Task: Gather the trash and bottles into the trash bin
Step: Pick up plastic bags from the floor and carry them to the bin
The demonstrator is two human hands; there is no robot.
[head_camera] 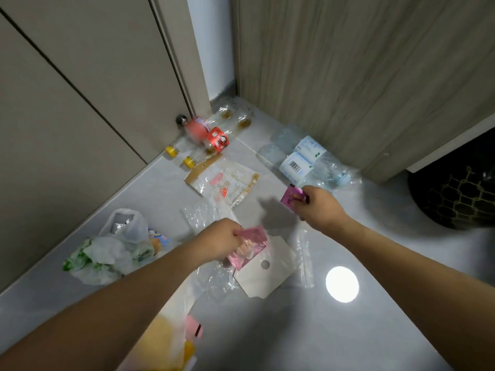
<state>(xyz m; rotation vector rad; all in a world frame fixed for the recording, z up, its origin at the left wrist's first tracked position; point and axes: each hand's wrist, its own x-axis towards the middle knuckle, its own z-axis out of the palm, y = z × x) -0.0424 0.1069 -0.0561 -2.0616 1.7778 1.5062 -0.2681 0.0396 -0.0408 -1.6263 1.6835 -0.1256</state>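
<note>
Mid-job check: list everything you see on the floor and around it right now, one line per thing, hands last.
red-label bottles: two, clear with yellow caps, lying by the door corner
clear bottles: several, crushed, pale blue labels, along the wooden panel
snack wrapper: one, clear and white, on brown card, floor centre
plastic bags: a bunch, white and green, left by the wall
white card: one, with a round hole, under the left hand
clear film: loose pieces around the card
trash bin: one, dark with a gold net pattern, far right
pink packet: one, gripped by the left hand
magenta packet: one, pinched by the right hand
</note>
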